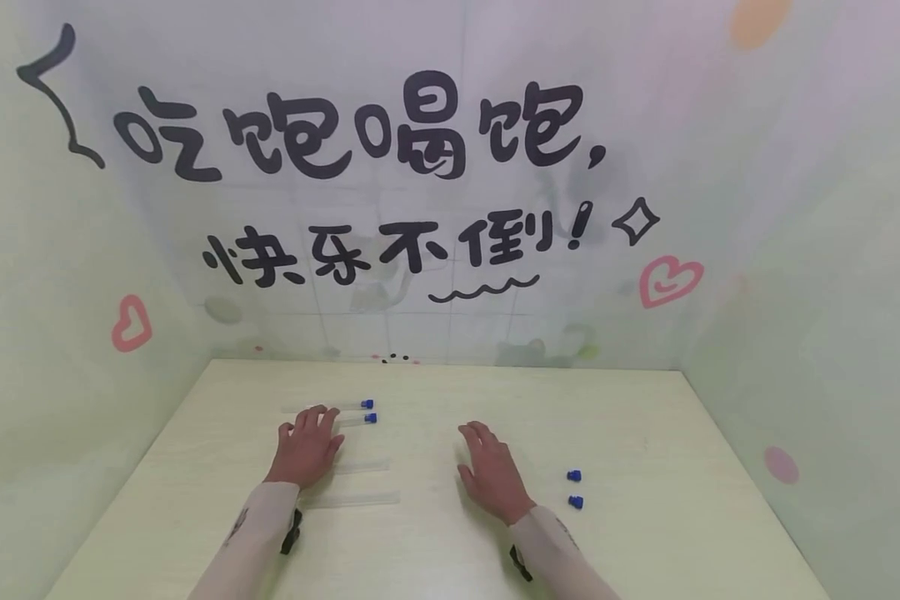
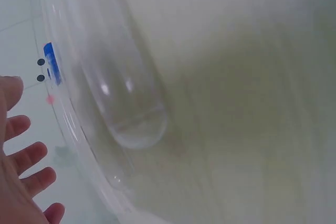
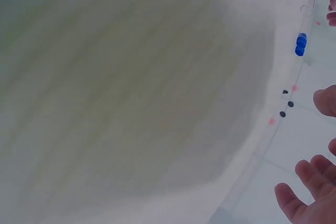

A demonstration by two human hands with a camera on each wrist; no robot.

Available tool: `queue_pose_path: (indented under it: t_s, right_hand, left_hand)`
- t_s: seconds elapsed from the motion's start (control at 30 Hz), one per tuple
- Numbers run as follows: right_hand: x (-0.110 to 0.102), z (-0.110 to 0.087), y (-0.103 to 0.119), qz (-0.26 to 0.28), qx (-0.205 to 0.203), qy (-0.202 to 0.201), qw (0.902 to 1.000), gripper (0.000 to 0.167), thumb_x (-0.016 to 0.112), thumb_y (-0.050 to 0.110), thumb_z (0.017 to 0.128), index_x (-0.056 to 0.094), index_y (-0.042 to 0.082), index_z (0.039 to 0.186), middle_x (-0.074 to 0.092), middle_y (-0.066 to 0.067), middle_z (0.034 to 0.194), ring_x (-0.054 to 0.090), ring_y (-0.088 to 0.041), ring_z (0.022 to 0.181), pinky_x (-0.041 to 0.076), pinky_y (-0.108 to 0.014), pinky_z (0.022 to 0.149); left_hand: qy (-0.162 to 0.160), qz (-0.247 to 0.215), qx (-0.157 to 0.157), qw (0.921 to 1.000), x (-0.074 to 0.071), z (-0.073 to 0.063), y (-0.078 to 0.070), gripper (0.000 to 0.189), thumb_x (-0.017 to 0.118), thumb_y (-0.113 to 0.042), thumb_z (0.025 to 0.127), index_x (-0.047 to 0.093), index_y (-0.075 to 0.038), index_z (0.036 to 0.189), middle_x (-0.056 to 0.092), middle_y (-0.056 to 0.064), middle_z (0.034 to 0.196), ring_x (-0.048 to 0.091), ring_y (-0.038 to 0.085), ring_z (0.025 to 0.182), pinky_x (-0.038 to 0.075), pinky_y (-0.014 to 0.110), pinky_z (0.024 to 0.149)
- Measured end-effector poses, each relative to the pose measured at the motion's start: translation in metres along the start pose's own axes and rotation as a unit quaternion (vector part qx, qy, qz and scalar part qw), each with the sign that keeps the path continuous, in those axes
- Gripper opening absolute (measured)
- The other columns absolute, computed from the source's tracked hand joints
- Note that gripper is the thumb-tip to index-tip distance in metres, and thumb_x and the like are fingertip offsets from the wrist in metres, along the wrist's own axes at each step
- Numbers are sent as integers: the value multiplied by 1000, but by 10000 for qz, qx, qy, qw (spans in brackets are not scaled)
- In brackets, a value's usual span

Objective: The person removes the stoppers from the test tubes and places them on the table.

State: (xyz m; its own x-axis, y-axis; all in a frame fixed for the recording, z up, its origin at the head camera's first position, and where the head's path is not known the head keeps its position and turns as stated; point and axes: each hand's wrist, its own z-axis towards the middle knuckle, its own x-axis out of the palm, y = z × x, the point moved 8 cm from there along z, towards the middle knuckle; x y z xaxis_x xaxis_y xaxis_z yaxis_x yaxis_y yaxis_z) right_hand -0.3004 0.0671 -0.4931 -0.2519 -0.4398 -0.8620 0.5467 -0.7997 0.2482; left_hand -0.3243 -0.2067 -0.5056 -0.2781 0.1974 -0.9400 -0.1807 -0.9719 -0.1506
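Observation:
My left hand (image 1: 305,450) hovers by two clear test tubes with blue caps at the back left, fingers spread and holding nothing. It partly covers the farther capped tube (image 1: 291,409) and the nearer capped tube (image 1: 354,422). Closer to me lie two clear tubes without caps, one (image 1: 367,467) behind the other (image 1: 360,500), their left ends hidden by the hand and sleeve. A rounded tube end (image 2: 131,114) looms large in the left wrist view. My right hand (image 1: 495,475) is over mid-table, its fingers loosely extended around nothing.
Two loose blue caps, a farther one (image 1: 574,476) and a nearer one (image 1: 576,502), lie right of my right hand. The pale wooden table (image 1: 645,433) is bounded by a printed backdrop (image 1: 435,325) behind and light sheets at both sides.

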Motion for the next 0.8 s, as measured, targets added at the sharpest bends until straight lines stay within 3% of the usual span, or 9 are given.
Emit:
queue_pose_path:
  t_s: [0.4,0.63,0.8]
  right_hand:
    - [0,21,9,-13,-1,170,9999,49,70,13,83,49,4,126,52,-12,125,58,-25,104,49,-39,76]
    - [7,31,10,166,173,409,9989,49,68,13,85,48,4,129,52,-11,127,58,-24,106,50,-40,79]
    - [13,36,8,362,336,727,9961,52,65,12,87,44,4,135,49,-12,132,56,-25,113,51,-43,82]
  left_hand:
    - [513,275,-217,9981,16,16,12,44,61,-23,91,49,-1,127,51,22,122,49,43,114,39,58,84]
    - [490,252,-40,9985,20,21,17,36,68,-18,87,53,-3,117,53,20,110,52,39,101,40,56,77]
    - [788,332,-41,9963,23,25,18,31,67,-17,88,53,-3,112,52,18,103,50,34,92,38,53,75]
